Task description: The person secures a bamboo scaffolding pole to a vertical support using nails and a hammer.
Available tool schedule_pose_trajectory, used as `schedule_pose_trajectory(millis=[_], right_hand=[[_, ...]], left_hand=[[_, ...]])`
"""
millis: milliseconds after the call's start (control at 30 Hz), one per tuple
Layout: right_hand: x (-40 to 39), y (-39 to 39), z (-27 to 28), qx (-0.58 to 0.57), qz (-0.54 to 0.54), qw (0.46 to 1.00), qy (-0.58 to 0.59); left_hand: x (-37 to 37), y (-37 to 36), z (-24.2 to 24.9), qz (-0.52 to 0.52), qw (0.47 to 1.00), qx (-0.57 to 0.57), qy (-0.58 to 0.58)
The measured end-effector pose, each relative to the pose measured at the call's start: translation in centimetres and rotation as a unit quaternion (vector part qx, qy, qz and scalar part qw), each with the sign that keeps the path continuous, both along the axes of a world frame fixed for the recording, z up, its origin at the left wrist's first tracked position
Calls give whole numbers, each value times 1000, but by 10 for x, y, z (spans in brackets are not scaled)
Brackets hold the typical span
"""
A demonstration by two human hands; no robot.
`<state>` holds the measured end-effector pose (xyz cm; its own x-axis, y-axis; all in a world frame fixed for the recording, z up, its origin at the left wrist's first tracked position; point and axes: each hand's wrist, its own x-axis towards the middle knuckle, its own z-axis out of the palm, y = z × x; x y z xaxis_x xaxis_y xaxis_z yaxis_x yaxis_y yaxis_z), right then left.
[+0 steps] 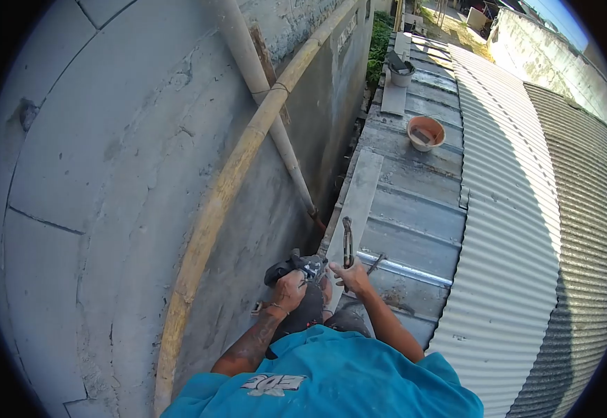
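Observation:
My right hand (354, 277) is closed around a pair of worn metal pincers (347, 242), whose head points away from me. To its left, my left hand (290, 290) has its fingers curled at a dark object (280, 270) with a grey, white-smeared part (312, 266) beside it; I cannot tell what this object is. Both hands are in front of my lap, over my dark trousers. A dark, thin tool (377, 263) lies on the metal roofing just right of the pincers. A bare foot shows partly between the hands, on a long pale board (359, 195).
A grey block wall (129, 160) rises on my left, crossed by a bamboo pole (227, 181) and a pipe (286, 150). An orange bucket (425, 143) and a dark bucket (401, 76) stand farther along the metal roofing (415, 209). Corrugated sheets (505, 230) cover the right side.

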<state>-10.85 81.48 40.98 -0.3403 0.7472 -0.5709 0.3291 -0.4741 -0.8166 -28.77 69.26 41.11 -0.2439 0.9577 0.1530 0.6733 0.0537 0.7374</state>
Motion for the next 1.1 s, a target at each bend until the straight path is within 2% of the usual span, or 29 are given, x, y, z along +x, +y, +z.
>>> schedule_pose_trajectory(millis=[67,133,200,233,267,300,400,500,567,633,733,767,867,900,933,1000,1067,1100], right_hand=[[-24,10,1,-18,31,999,-1],[-37,18,-54,-67,-48,997,11],[-34,48,-65,-95,-102,990,20],[-22,58,-50,-100,-104,989,27],[-14,68,-67,-125,-105,986,-20],[-6,76,-84,-151,-105,981,-69],[0,108,-82,-128,-67,985,-93],[8,127,-102,-120,-80,986,-88],[17,144,-121,-115,-124,984,-48],[26,164,-131,-96,-150,984,6],[33,199,-135,-43,-195,980,2],[32,212,-126,-48,-199,979,10],[44,246,-152,-9,-205,978,41],[38,257,-136,-4,-197,980,21],[43,266,-157,-1,-238,971,21],[62,288,-203,14,-212,977,-1],[60,307,-230,5,-256,966,-39],[66,317,-266,14,-263,964,-33]], left_hand=[[9,35,6,-87,996,-9,29],[19,63,-22,-141,990,3,12],[28,101,-38,-199,980,-8,-20],[32,110,-55,-246,969,-18,-22],[37,122,-53,-278,960,-34,-14],[44,129,-75,-282,959,0,-19],[51,157,-92,-301,953,-5,-31],[26,199,-31,-330,944,-16,-22],[-7,231,3,-177,983,40,-19],[-69,267,60,-4,990,121,70],[-145,282,116,258,932,77,241],[-161,282,118,278,922,83,255],[-189,285,110,333,895,84,285],[-188,286,108,347,890,72,286],[-184,287,103,353,891,57,281],[-182,292,98,372,873,-13,316],[-178,299,90,370,842,-24,392],[-178,301,85,385,836,-34,389]])
